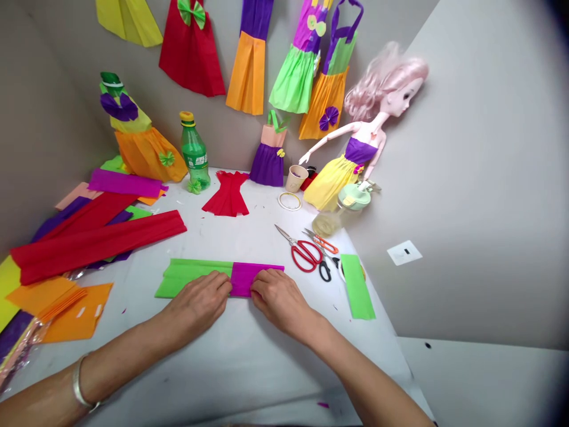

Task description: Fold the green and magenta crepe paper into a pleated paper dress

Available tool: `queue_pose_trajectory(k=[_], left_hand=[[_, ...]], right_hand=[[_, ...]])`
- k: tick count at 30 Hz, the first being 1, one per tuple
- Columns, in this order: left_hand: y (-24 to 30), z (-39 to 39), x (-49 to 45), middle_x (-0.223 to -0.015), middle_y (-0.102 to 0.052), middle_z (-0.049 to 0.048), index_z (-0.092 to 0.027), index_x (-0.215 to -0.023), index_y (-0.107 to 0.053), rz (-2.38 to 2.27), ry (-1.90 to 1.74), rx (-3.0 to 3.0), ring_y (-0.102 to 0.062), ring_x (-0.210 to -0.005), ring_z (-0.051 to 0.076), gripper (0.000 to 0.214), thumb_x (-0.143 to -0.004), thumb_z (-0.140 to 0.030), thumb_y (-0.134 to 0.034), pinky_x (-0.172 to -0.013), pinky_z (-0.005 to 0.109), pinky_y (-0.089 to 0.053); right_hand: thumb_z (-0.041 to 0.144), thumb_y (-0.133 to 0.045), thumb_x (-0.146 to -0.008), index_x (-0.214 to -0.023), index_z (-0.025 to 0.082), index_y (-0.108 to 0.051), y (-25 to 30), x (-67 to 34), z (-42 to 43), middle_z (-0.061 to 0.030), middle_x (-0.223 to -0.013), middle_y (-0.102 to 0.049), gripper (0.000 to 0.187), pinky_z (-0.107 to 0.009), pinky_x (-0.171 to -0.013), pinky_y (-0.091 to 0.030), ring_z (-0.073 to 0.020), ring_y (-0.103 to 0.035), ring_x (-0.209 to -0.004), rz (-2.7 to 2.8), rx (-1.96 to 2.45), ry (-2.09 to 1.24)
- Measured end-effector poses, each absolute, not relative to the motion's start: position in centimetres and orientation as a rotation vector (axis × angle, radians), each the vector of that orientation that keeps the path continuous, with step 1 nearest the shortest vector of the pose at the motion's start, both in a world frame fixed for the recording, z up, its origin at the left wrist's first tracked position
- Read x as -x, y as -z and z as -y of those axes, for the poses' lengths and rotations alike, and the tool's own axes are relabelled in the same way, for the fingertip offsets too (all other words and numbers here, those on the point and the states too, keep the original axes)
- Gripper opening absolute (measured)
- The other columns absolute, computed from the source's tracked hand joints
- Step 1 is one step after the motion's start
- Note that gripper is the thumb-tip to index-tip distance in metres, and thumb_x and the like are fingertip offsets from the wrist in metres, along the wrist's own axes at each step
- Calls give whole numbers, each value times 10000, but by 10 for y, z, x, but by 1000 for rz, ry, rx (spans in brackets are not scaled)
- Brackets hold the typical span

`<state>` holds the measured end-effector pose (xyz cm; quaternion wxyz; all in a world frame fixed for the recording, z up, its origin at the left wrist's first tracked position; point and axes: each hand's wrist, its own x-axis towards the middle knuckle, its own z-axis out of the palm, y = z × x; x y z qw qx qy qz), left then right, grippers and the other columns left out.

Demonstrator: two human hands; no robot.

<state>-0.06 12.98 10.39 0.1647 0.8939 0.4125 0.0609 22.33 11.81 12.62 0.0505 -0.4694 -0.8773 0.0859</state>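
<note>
A long strip lies across the table in front of me, its left part green crepe paper [191, 277] and its right part purple crepe paper [242, 279]. My left hand [202, 299] rests at the join of the two colours, fingers curled and pressed on the lower edge. Close by, my right hand [280, 299] pinches the lower edge of the purple part, with a short purple gap showing between the hands. The fingertips of both hands are partly hidden. Beyond the strip lies a small red paper dress [229, 194].
Red scissors [306, 255], black-handled scissors [325, 270] and an orange cutter [326, 244] lie right. A green paper piece [358, 286] is near the edge. Folded crepe paper [102, 243] piles up left. A green bottle [194, 154], paper cup [296, 178] and doll [360, 148] stand behind.
</note>
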Motion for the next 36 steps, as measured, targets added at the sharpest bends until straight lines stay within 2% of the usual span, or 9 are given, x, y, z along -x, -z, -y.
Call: queue_pose_trajectory(k=[4, 8, 14, 16, 18, 20, 22, 31, 36], left_hand=[[-115, -159, 3, -870, -660, 25, -211, -830, -652, -1169, -53, -2317, -615, -816, 200, 212, -861, -173, -446, -717, 282, -445], [-121, -196, 4, -640, -567, -28, -196, -697, -639, -1034, 123, -2080, -510, -606, 142, 148, -752, -221, -503, -564, 243, -352], [-121, -238, -3, -585, -512, -47, -176, -653, -637, -811, 318, -1872, -475, -571, 120, 118, -745, -242, -603, -557, 239, -359], [-119, -246, -5, -661, -580, -38, -162, -740, -664, -783, 392, -1842, -549, -613, 131, 154, -835, -283, -665, -583, 244, -431], [-116, -252, -7, -874, -672, 4, -146, -932, -683, -767, 458, -1819, -641, -745, 160, 203, -925, -348, -676, -668, 291, -533], [-115, -255, -7, -1101, -679, 55, -147, -1119, -655, -762, 503, -1799, -678, -903, 198, 277, -964, -377, -658, -769, 366, -583], [-115, -256, -7, -1202, -659, 73, -157, -1201, -636, -764, 531, -1783, -675, -994, 229, 314, -969, -367, -655, -830, 407, -587], [-114, -258, -9, -1262, -637, 81, -164, -1246, -621, -761, 566, -1727, -662, -1053, 254, 345, -968, -366, -655, -870, 436, -579], [-110, -260, -8, -1256, -639, 82, -166, -1246, -619, -757, 543, -1714, -663, -1051, 251, 344, -970, -368, -653, -870, 437, -579]], right_hand=[[224, -688, -934, -986, 168, -691, -128, -229, -119, -53, -944, -693, 77, -334, -804, -478, -209, -641, -886, 2508, 1360, -232], [151, -616, -956, -1036, 174, -662, -127, -231, -116, -69, -996, -691, 95, -344, -835, -495, -204, -624, -900, 2384, 1237, -78], [76, -499, -970, -1002, 168, -653, -118, -231, -114, -95, -1072, -682, 183, -402, -923, -497, -217, -602, -967, 2483, 1101, 55], [68, -493, -973, -1009, 153, -654, -113, -231, -115, -111, -1146, -670, 186, -421, -981, -480, -232, -596, -1056, 2515, 1044, 117], [57, -489, -975, -996, 142, -656, -110, -229, -116, -124, -1210, -657, 188, -432, -1033, -460, -246, -574, -1147, 2529, 993, 178], [47, -493, -972, -966, 132, -656, -107, -224, -116, -135, -1246, -650, 184, -444, -1067, -443, -257, -557, -1199, 2532, 950, 222], [45, -506, -969, -935, 125, -655, -104, -218, -116, -142, -1256, -650, 173, -455, -1082, -435, -269, -550, -1223, 2537, 920, 248], [15, -483, -959, -960, 91, -675, -88, -203, -128, -181, -1312, -627, 207, -476, -1075, -443, -305, -510, -1299, 2608, 872, 338], [42, -514, -946, -933, 157, -671, -86, -204, -130, -128, -1250, -660, 195, -467, -1054, -456, -265, -523, -1285, 2446, 999, 136]])
